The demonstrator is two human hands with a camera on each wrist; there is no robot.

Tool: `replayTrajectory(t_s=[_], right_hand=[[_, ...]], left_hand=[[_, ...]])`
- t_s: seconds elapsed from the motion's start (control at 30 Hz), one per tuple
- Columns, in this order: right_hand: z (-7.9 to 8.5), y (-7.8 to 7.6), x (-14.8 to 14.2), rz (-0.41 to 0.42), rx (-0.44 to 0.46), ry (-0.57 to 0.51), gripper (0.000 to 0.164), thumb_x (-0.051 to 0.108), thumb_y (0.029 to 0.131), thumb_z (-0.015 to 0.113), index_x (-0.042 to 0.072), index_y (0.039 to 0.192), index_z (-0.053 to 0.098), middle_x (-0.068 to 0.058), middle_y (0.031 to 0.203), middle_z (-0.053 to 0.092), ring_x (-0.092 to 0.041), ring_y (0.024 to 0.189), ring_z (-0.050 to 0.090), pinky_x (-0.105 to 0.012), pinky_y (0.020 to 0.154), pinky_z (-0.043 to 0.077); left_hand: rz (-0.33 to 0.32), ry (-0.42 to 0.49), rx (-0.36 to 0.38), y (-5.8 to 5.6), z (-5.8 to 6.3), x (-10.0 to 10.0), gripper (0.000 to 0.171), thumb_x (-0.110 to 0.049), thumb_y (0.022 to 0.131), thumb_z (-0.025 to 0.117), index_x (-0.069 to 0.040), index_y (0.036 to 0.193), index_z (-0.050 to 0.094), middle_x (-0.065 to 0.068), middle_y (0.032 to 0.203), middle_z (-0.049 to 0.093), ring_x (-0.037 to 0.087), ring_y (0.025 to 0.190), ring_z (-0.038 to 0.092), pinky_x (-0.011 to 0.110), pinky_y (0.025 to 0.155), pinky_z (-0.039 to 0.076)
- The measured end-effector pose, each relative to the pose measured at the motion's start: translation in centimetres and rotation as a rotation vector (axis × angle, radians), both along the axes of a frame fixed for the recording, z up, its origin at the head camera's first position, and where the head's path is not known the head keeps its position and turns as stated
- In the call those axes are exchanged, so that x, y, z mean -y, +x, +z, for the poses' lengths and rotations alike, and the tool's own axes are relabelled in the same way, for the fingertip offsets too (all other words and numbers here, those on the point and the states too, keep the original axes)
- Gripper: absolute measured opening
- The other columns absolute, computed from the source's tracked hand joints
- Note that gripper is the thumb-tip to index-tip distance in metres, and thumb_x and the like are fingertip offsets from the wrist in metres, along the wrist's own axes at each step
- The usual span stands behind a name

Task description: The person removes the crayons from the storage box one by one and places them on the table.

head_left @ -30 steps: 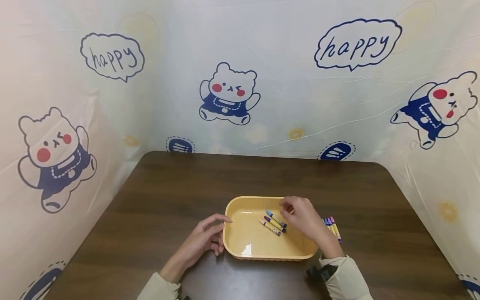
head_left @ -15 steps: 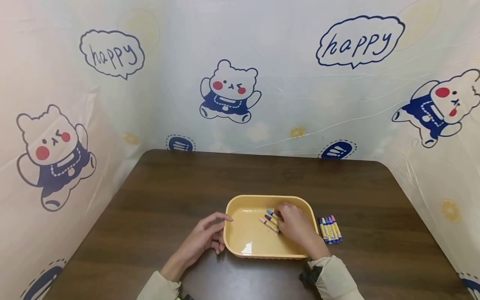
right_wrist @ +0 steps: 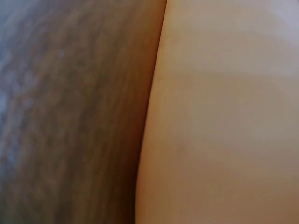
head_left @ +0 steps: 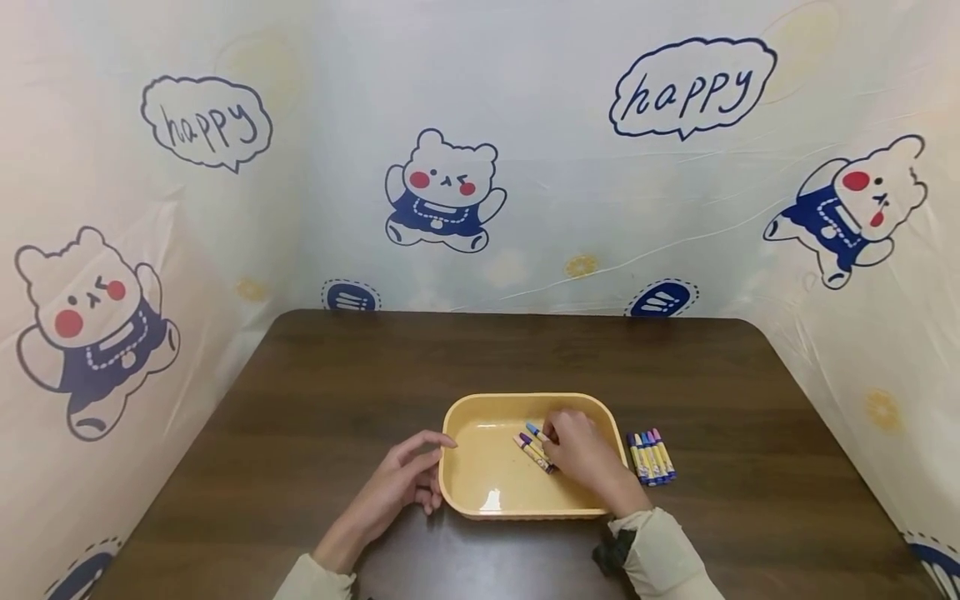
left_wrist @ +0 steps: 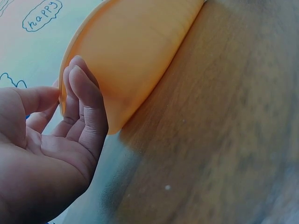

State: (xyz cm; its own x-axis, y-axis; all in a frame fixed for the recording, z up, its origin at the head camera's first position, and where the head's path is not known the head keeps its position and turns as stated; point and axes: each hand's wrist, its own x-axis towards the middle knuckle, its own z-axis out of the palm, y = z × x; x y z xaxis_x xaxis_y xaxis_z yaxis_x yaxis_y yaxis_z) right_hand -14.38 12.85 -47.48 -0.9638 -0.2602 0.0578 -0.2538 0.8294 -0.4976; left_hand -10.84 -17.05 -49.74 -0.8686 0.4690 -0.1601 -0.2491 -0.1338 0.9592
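A yellow plastic tray (head_left: 491, 492) stands near the front of the table. My left hand (head_left: 405, 471) is at its left end, pinching the rim; in the left wrist view the other fingers (left_wrist: 88, 93) curl against the outer wall. Inside the tray my right hand (head_left: 581, 446) reaches down with curled fingers onto the back end of a blue-tipped crayon (head_left: 533, 429); the fingertips' hold is hidden under the hand. Close beside it lie a purple-tipped crayon (head_left: 528, 442) and a pale pink-tipped crayon (head_left: 531, 452). The right wrist view shows only the tray's outer wall (right_wrist: 224, 116) and brown table.
Just right of the tray, several yellow-wrapped crayons (head_left: 651, 458) lie side by side in a row on the dark wooden table (head_left: 375, 367). A printed curtain (head_left: 540, 200) with bears surrounds the table at the back and sides.
My right hand has come from over the tray's back right rim down onto the crayons inside. The pale pink-tipped crayon now lies closer to the purple-tipped one. My left hand stays at the rim.
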Motion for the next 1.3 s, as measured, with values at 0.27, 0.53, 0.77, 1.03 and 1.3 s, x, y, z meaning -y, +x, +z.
replayTrajectory(t_s=[0.27,0.53,0.77,1.03,1.3], right_hand=[[0.5,0.2,-0.1,-0.008,-0.020,0.011,0.013,0.008,0.086,0.074,0.010,0.078,0.063,0.004,0.065,0.052,-0.009,0.056,0.047,-0.023,0.047,0.037],[1.5,0.5,-0.4,-0.012,0.000,-0.016,0.015,0.006,0.086,0.072,0.011,0.075,0.063,0.005,0.063,0.052,-0.008,0.054,0.046,-0.022,0.047,0.036],[3.0,0.7,-0.7,-0.036,-0.008,-0.024,0.002,0.004,0.087,0.072,0.006,0.087,0.070,0.001,0.073,0.058,-0.011,0.064,0.051,-0.026,0.058,0.046],[4.5,1.3,-0.6,-0.045,-0.079,0.021,0.005,0.003,0.086,0.074,0.005,0.090,0.072,0.000,0.075,0.060,-0.012,0.064,0.050,-0.025,0.057,0.046],[6.2,2.1,-1.0,-0.056,-0.081,-0.008,0.009,0.003,0.086,0.073,0.004,0.095,0.072,0.000,0.078,0.062,-0.013,0.066,0.052,-0.024,0.058,0.048]], left_hand=[[-0.008,0.011,-0.018,0.1,0.0,0.0,0.035,-0.023,0.106,0.050,-0.001,0.133,0.048,0.008,0.070,0.059,0.019,0.061,0.062,0.027,0.053,0.053],[-0.009,0.013,-0.013,0.2,-0.1,-0.1,0.035,-0.023,0.106,0.049,-0.001,0.133,0.048,0.008,0.070,0.059,0.018,0.060,0.061,0.027,0.053,0.053],[0.000,0.012,-0.007,0.3,0.0,-0.1,0.033,-0.022,0.106,0.049,-0.002,0.133,0.049,0.008,0.070,0.059,0.018,0.060,0.061,0.027,0.053,0.053],[0.009,-0.005,-0.005,0.3,0.0,-0.2,0.034,-0.024,0.106,0.050,-0.003,0.132,0.050,0.008,0.070,0.059,0.019,0.060,0.061,0.027,0.052,0.053],[0.010,-0.014,-0.003,0.2,0.1,-0.3,0.034,-0.024,0.105,0.051,-0.003,0.132,0.050,0.009,0.069,0.059,0.019,0.060,0.061,0.027,0.052,0.053]])
